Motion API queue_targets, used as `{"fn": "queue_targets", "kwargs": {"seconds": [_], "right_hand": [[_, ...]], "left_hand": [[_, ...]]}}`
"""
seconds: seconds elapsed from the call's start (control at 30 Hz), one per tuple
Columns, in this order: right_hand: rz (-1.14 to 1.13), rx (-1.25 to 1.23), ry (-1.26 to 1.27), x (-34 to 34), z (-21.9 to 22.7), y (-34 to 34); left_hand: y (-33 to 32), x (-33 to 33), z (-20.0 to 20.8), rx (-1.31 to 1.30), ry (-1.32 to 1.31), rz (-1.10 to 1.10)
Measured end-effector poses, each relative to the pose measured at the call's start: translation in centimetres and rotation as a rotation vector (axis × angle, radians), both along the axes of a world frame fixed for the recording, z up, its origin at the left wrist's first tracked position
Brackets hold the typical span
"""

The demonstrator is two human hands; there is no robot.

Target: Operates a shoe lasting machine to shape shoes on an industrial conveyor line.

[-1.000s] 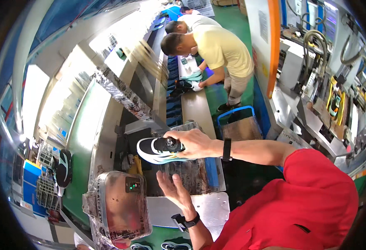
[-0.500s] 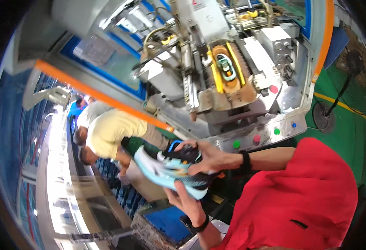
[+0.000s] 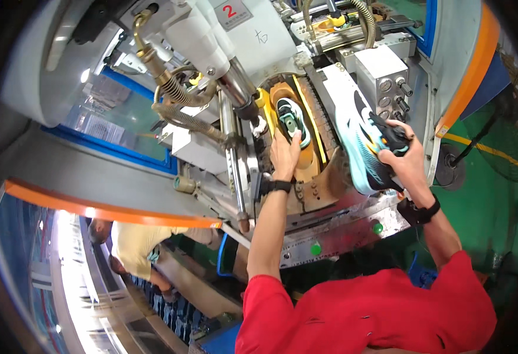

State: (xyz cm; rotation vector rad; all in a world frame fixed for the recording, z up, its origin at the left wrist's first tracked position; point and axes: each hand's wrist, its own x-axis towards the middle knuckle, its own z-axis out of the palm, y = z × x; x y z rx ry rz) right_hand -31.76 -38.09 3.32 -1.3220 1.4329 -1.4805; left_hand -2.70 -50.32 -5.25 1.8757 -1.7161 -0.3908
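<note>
In the machine's bed a black, white and mint sports shoe [image 3: 291, 118] lies lengthwise on an orange-brown pad [image 3: 307, 160]. My left hand [image 3: 285, 154] reaches in and grips the near end of that shoe, thumb on top; some of its fingers are hidden. A second sports shoe [image 3: 360, 140], white and light blue with a black collar, is tilted in the air beside the bed. My right hand [image 3: 409, 158] is closed around its collar and heel side.
Yellow strips [image 3: 311, 118] flank the pad. Left of it stands a metal cylinder with a rod [image 3: 235, 88]. Green buttons [image 3: 316, 249] line the machine's front panel. Orange-edged guards [image 3: 111, 213] frame both sides. A person in a yellow shirt [image 3: 138, 245] bends at the lower left.
My left hand has let go of the white and light blue shoe and moved to the one in the machine. My right hand has carried its shoe rightward and up. The view has shifted.
</note>
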Motion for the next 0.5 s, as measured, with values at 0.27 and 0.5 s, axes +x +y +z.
{"fn": "queue_targets", "kwargs": {"seconds": [0.27,0.5], "right_hand": [[-0.152,-0.001,0.176,-1.6,-0.8,-4.0],[-0.014,0.222,0.621,3.5,1.8,-19.7]], "left_hand": [[-7.8,-2.7,-6.2,0.031,0.114,0.273],[2.2,1.1,0.1,0.357,1.569,0.258]]}}
